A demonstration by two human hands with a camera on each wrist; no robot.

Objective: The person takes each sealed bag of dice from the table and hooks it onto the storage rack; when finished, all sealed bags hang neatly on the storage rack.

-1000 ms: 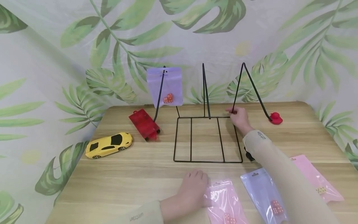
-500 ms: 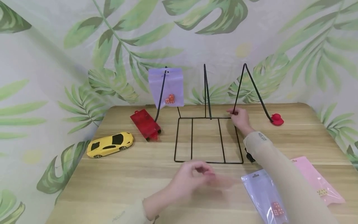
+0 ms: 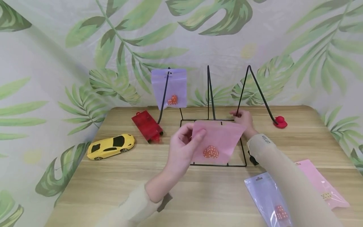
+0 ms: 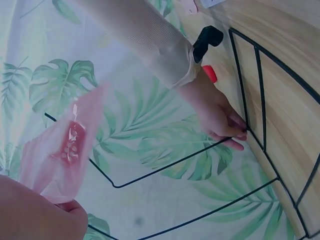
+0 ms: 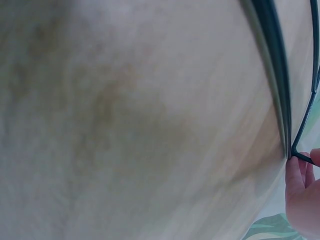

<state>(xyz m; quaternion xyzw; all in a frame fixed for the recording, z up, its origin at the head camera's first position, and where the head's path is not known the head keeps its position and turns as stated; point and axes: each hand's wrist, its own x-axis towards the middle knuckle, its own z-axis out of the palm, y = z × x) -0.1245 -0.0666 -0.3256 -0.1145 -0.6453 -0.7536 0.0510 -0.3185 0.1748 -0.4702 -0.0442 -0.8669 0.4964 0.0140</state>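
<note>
My left hand (image 3: 180, 149) pinches a pink zip bag (image 3: 224, 132) between thumb and fingers, raised over the black wire rack (image 3: 218, 165). Orange dice (image 3: 210, 152) show through the bag. In the left wrist view, the pink bag (image 4: 60, 155) tilts in front of the rack's upright arms. My right hand (image 3: 246, 122) grips the rack's back right corner at the foot of its right arm; the right wrist view shows its fingers (image 5: 294, 180) at the wire. A purple bag (image 3: 177, 83) with orange dice hangs on the rack's left arm.
A yellow toy car (image 3: 112, 147) and a red toy vehicle (image 3: 146, 124) stand left of the rack. The right arm's tip carries a red piece (image 3: 280, 122). A blue-purple bag (image 3: 262, 192) and another pink bag (image 3: 317, 181) lie front right, partly behind my right sleeve.
My left hand has picked up the pink bag from the table's front and lifted it forward to the rack. The right hand stays at the rack's corner.
</note>
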